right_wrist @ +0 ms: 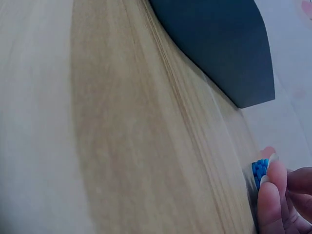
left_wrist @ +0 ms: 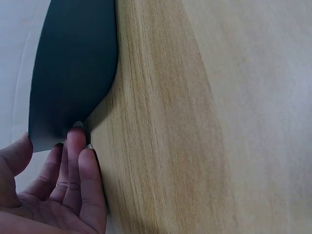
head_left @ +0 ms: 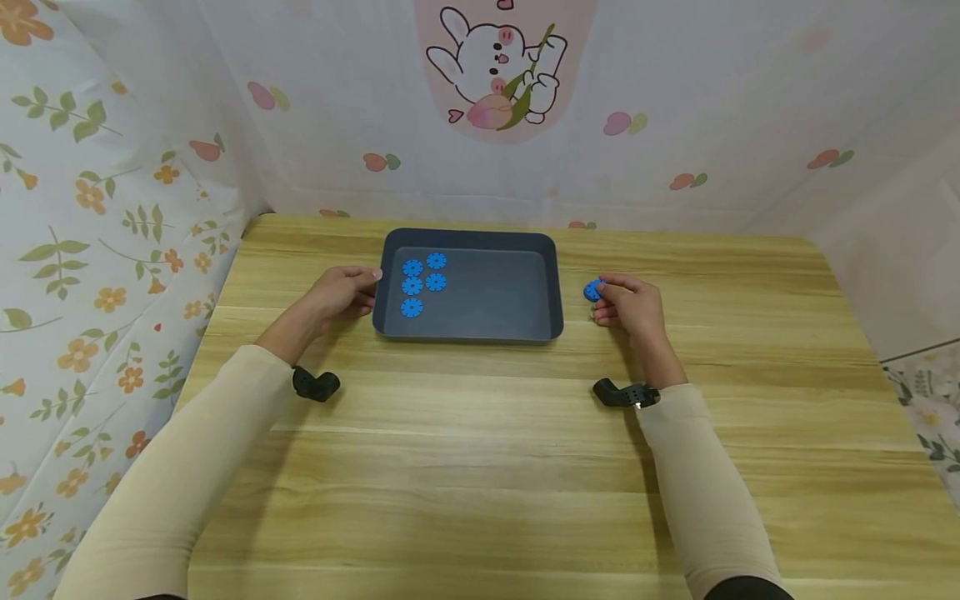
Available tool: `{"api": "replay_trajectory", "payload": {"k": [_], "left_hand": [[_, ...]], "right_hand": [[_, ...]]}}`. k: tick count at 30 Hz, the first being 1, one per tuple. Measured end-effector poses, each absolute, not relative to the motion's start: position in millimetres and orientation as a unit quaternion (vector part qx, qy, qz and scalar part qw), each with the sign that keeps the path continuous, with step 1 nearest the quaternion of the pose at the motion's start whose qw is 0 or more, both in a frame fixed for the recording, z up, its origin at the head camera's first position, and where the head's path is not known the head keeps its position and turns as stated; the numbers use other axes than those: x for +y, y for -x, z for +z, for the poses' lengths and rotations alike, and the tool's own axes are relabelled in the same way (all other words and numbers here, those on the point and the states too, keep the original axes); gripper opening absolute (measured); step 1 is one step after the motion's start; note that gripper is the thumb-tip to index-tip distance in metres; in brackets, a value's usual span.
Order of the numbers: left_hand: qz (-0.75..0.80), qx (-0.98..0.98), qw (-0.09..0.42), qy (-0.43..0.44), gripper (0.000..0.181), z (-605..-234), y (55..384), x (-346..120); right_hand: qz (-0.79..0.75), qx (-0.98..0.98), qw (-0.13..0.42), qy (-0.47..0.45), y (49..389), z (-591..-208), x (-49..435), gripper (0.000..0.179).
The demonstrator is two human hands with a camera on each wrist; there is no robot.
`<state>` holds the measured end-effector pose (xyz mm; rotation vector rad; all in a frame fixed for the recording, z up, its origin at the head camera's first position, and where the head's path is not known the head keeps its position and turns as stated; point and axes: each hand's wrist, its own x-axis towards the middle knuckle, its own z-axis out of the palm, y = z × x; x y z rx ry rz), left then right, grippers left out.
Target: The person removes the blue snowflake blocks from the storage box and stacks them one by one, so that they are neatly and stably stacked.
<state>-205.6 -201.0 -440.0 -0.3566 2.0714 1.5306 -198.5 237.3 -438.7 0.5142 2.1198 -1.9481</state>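
Right of the gray rectangular tray [head_left: 491, 296], my right hand [head_left: 632, 308] pinches a blue notched disc [head_left: 591, 290], best done lightly by its edge, while my left hand [head_left: 337, 296] grips the tray's left side for steadiness.

The head view looks forward and down from above the table [head_left: 465, 467]. The wrist views look from close and low at opposite ends of the tray [head_left: 495, 292], which all three share.
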Motion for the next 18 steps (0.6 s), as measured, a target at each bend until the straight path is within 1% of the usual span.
{"api": "replay_trajectory", "payload": {"k": [9, 13, 18], "left_hand": [[0.566, 0.770, 0.262, 0.130, 0.051, -438, 204, -201], [0.569, 0.769, 0.260, 0.131, 0.050, -439, 203, -200], [0.572, 0.768, 0.258, 0.131, 0.052, -438, 203, -201]], "right_hand": [[-0.645, 0.738, 0.096, -0.173, 208, -461, 245, 0.039], [-0.632, 0.749, 0.097, -0.173, 208, -463, 245, 0.037], [-0.616, 0.763, 0.103, -0.168, 207, -461, 246, 0.039]]}}
